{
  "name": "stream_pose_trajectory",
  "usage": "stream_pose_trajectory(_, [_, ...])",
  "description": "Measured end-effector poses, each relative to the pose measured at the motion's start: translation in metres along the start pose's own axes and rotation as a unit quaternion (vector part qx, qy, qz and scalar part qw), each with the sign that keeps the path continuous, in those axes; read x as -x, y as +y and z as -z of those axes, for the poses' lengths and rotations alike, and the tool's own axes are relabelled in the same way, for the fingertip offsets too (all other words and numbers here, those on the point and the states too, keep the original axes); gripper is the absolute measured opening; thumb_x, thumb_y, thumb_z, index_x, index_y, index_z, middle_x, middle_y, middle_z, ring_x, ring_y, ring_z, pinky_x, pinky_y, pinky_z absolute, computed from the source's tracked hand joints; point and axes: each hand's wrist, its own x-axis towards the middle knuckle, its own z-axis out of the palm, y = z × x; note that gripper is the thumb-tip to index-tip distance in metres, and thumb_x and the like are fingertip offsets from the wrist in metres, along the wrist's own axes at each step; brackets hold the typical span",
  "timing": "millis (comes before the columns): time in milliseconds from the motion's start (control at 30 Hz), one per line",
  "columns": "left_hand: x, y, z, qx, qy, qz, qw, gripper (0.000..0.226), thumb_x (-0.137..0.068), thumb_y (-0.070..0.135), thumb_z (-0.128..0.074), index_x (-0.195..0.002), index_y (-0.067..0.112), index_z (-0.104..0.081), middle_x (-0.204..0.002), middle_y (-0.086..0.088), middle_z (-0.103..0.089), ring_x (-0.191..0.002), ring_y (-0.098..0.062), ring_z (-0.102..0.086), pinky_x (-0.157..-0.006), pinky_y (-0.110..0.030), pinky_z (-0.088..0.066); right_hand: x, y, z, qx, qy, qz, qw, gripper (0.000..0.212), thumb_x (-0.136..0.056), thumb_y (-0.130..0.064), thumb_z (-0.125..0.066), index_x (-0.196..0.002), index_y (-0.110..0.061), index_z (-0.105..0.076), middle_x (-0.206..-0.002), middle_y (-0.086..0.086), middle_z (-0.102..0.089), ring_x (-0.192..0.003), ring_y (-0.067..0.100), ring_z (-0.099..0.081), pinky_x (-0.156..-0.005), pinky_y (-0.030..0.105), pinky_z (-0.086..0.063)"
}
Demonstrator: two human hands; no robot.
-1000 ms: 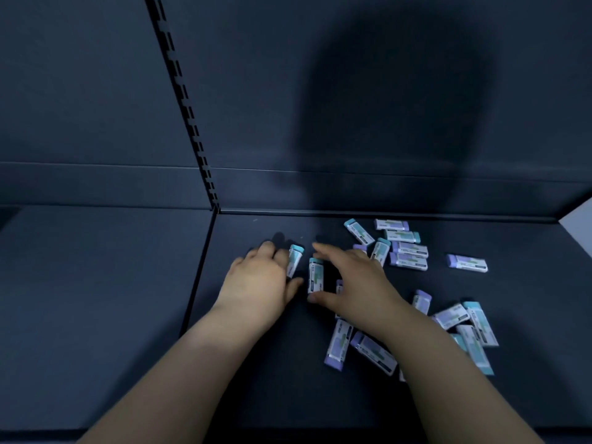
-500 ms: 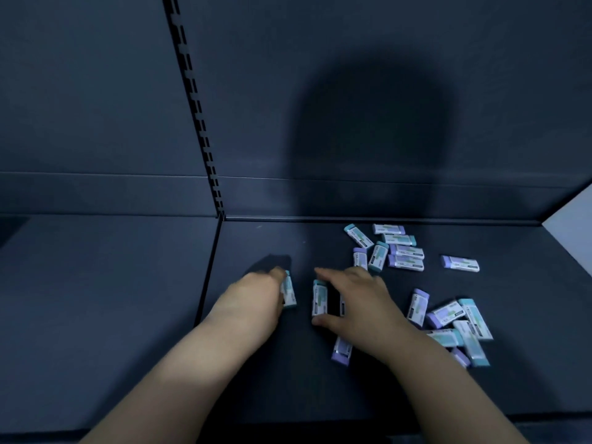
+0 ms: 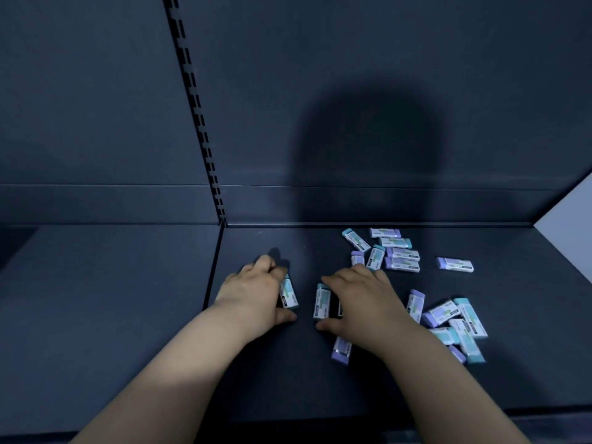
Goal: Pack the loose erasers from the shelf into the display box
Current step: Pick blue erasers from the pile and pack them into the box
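Observation:
Several loose erasers in white sleeves with teal or purple ends lie scattered on the dark shelf (image 3: 528, 315). My left hand (image 3: 253, 293) curls round a teal-ended eraser (image 3: 288, 293), holding it on edge. My right hand (image 3: 362, 299) grips a second teal-ended eraser (image 3: 322, 302) between index finger and thumb, covering at least one more eraser under the palm. A purple-ended eraser (image 3: 341, 350) sticks out below my right wrist. One cluster (image 3: 397, 253) lies at the back, another (image 3: 455, 325) at the right. No display box is in view.
A slotted upright (image 3: 198, 116) splits the dark back panel, and a seam (image 3: 213, 270) divides the shelf into left and right boards. A lone purple-ended eraser (image 3: 455, 264) lies far right. A pale side panel (image 3: 567, 216) bounds the right end.
My left hand has closed round its teal eraser and pulled it nearer. My right hand drew back with its eraser, sliding over the ones beneath it.

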Motion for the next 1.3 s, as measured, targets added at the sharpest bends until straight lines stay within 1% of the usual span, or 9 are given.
stream_pose_trajectory(133, [0.001, -0.001, 0.000, 0.003, 0.000, 0.013, 1.000, 0.077, -0.081, 0.056, -0.060, -0.145, 0.026, -0.028, -0.139, 0.002, -0.030, -0.129, -0.020, -0.033, -0.105, -0.035, -0.033, -0.003, 0.000, 0.002, -0.003, -0.018, -0.002, 1.000, 0.074, -0.075, -0.060, -0.061, -0.137, -0.027, -0.039, -0.135, -0.005, -0.044, -0.126, 0.017, -0.031, -0.103, 0.034, -0.023])
stream_pose_trajectory(300, [0.008, 0.004, -0.008, 0.013, 0.004, -0.019, 1.000, 0.072, -0.081, 0.045, -0.060, -0.143, 0.030, -0.026, -0.136, 0.005, -0.031, -0.129, -0.018, -0.032, -0.104, -0.034, -0.033, -0.004, 0.000, 0.002, -0.028, -0.016, 0.014, 0.999, 0.062, -0.072, -0.054, -0.066, -0.126, -0.028, -0.048, -0.125, -0.006, -0.048, -0.120, 0.017, -0.035, -0.099, 0.033, -0.026])
stream_pose_trajectory(433, [0.011, 0.007, -0.012, 0.027, 0.015, -0.015, 0.999, 0.073, -0.080, 0.053, -0.060, -0.142, 0.033, -0.028, -0.137, 0.009, -0.031, -0.130, -0.014, -0.029, -0.103, -0.031, -0.030, -0.006, -0.002, -0.001, -0.049, -0.006, 0.036, 0.998, 0.053, -0.072, -0.051, -0.064, -0.119, -0.030, -0.052, -0.119, -0.007, -0.050, -0.115, 0.018, -0.039, -0.091, 0.032, -0.028])
stream_pose_trajectory(633, [0.030, -0.005, -0.010, -0.025, 0.137, -0.040, 0.989, 0.067, -0.077, 0.047, -0.058, -0.138, 0.036, -0.031, -0.132, 0.012, -0.035, -0.124, -0.013, -0.035, -0.099, -0.029, -0.030, -0.012, -0.020, 0.003, -0.055, 0.035, 0.056, 0.996, 0.038, -0.077, -0.042, -0.056, -0.114, -0.033, -0.051, -0.117, -0.011, -0.048, -0.110, 0.017, -0.040, -0.084, 0.030, -0.029])
stream_pose_trajectory(733, [0.049, -0.033, -0.011, -0.053, 0.185, -0.061, 0.979, 0.068, -0.055, 0.043, -0.073, -0.119, 0.029, -0.056, -0.108, 0.008, -0.055, -0.096, -0.018, -0.057, -0.076, -0.032, -0.043, -0.013, -0.052, 0.004, -0.054, 0.074, 0.071, 0.993, 0.044, -0.077, -0.039, -0.057, -0.119, -0.034, -0.049, -0.123, -0.014, -0.046, -0.110, 0.015, -0.039, -0.079, 0.028, -0.022])
stream_pose_trajectory(833, [0.071, -0.083, -0.015, -0.076, 0.232, -0.057, 0.968, 0.064, -0.041, 0.041, -0.078, -0.101, 0.022, -0.067, -0.090, 0.004, -0.062, -0.075, -0.020, -0.061, -0.059, -0.033, -0.044, -0.015, -0.107, 0.004, -0.059, 0.102, 0.084, 0.990, 0.052, -0.076, -0.037, -0.061, -0.126, -0.032, -0.048, -0.125, -0.013, -0.047, -0.113, 0.015, -0.041, -0.085, 0.028, -0.026])
stream_pose_trajectory(933, [0.097, -0.134, -0.013, -0.089, 0.268, -0.057, 0.958, 0.061, -0.046, 0.042, -0.080, -0.102, 0.018, -0.069, -0.089, 0.001, -0.064, -0.075, -0.022, -0.061, -0.060, -0.035, -0.045, -0.023, -0.167, 0.000, -0.057, 0.110, 0.082, 0.989, 0.055, -0.078, -0.040, -0.062, -0.129, -0.030, -0.047, -0.126, -0.012, -0.047, -0.115, 0.015, -0.042, -0.088, 0.029, -0.028])
stream_pose_trajectory(1100, [0.135, -0.215, -0.007, -0.082, 0.289, -0.037, 0.953, 0.063, -0.048, 0.040, -0.080, -0.105, 0.016, -0.069, -0.093, 0.000, -0.065, -0.076, -0.024, -0.062, -0.062, -0.036, -0.042, -0.038, -0.258, -0.006, -0.041, 0.115, 0.048, 0.991, 0.058, -0.063, -0.045, -0.074, -0.116, -0.026, -0.058, -0.109, -0.010, -0.058, -0.098, 0.017, -0.055, -0.078, 0.029, -0.037])
stream_pose_trajectory(1300, [0.164, -0.264, -0.002, -0.081, 0.280, -0.016, 0.956, 0.068, -0.047, 0.044, -0.081, -0.108, 0.018, -0.067, -0.097, 0.001, -0.065, -0.081, -0.024, -0.061, -0.068, -0.036, -0.034, -0.044, -0.309, -0.003, -0.043, 0.113, 0.071, 0.990, 0.058, -0.077, -0.045, -0.066, -0.129, -0.029, -0.048, -0.125, -0.014, -0.049, -0.115, 0.013, -0.044, -0.091, 0.028, -0.031])
